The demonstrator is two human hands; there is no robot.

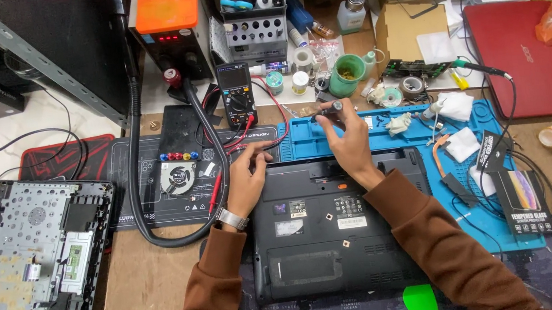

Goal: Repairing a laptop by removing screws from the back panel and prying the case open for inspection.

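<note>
Black laptop (338, 230) lying upside down. Left hand (246, 178) resting on its top-left corner, fingers curled, holding nothing. Right hand (349, 137) above its top edge, fingers pinching small screwdriver (327, 110). Green cup (347, 74) behind laptop holding small bits.

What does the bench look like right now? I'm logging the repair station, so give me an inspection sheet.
Surface: wooden table with a blue work mat.
Job's things: black laptop lying bottom-up; small screwdriver.
Clutter: multimeter, green cup, red laptop, dismantled keyboard frame, tape rolls.
Grippers: left hand rests at the laptop's rear edge; right hand pinches the screwdriver above it.
Cables: thick black hose looping over the table; red probe lead.
Surroundings: tool rack, orange-topped power unit.
</note>
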